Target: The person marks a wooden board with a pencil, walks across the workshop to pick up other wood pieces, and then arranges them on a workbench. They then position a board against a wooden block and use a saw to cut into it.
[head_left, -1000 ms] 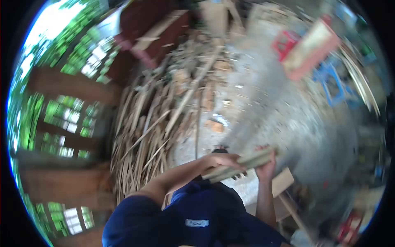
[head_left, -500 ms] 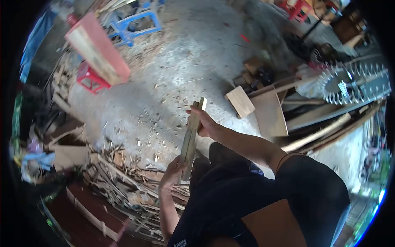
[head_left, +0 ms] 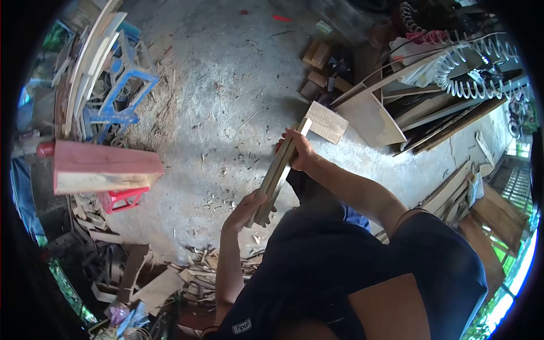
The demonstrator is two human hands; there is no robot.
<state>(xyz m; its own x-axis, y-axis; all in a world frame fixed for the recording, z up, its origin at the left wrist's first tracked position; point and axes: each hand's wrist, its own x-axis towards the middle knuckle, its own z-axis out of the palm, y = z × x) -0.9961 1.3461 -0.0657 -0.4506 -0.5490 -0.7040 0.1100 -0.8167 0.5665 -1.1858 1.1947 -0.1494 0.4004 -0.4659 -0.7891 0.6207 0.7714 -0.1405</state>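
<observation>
Several narrow wooden strips (head_left: 279,171) lie bundled together between my hands, slanting from lower left to upper right in front of my body. My left hand (head_left: 247,210) is closed round the lower end, with fingertips showing on the far side. Near the upper end, my right hand (head_left: 300,150) grips the same bundle, its thumb and fingers wrapped round the wood. The strips stick out a little past each hand. Just beyond the right hand, a pale wooden block (head_left: 322,123) rests on the floor.
A thick red-faced timber (head_left: 107,164) lies over a red stool (head_left: 126,199) at left. Behind it are a blue stool (head_left: 130,85) and leaning boards (head_left: 90,68). Scrap wood (head_left: 207,277) is heaped below. A coiled hose (head_left: 453,79) and planks (head_left: 419,107) occupy the right.
My view has turned, so the timber and stools sit further left and are rotated. Both hands still hold the strips, which now appear slightly right and more slanted.
</observation>
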